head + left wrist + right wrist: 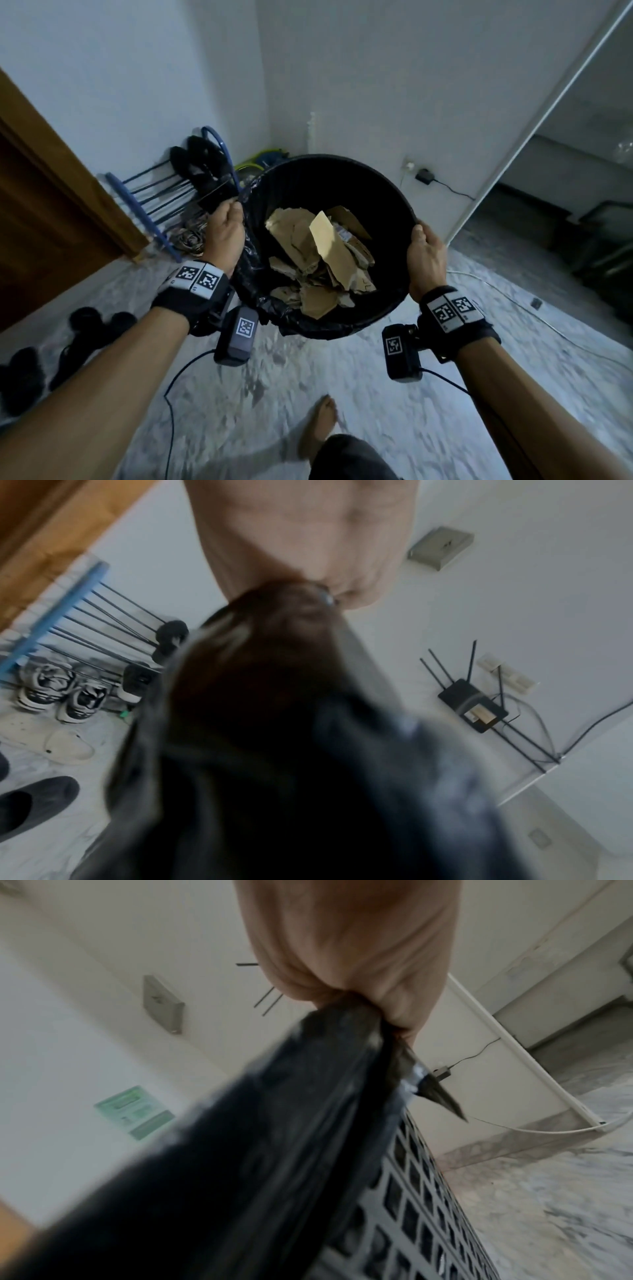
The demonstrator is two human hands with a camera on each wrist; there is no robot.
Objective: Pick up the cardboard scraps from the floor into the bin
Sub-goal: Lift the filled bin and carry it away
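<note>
above the marbled grey-white floor (394, 394), in the corner of the room, i hold the bin (383, 192) up between both hands. it is round and black, its outer wall a square-holed plastic lattice (424, 1199) in the right wrist view, and it is lined with a glossy, crinkled black plastic bag (253, 274) whose edge spills over the rim.

my left hand (224, 236) has its fingers curled over the rim on the left side, pinching liner and rim together; the left wrist view is blurred, but the grip on dark plastic shows. my right hand (426, 255) clamps the opposite rim, fingers bunched tight round a fold of the bag in the right wrist view.

the cardboard scraps (318, 260) lie inside the bin in a loose heap: torn, flat, brown corrugated pieces with ragged edges, one paler strip standing tilted on top.

behind the left hand a blue-framed shoe rack (144, 202) with thin black rods leans by the wall, dark shoes on it. a black router (472, 704) with thin antennas hangs on the white wall. a greenish label (135, 1111) is stuck to the wall, its print too blurred to read. the wrist straps carry square black-and-white coded markers (198, 275).
</note>
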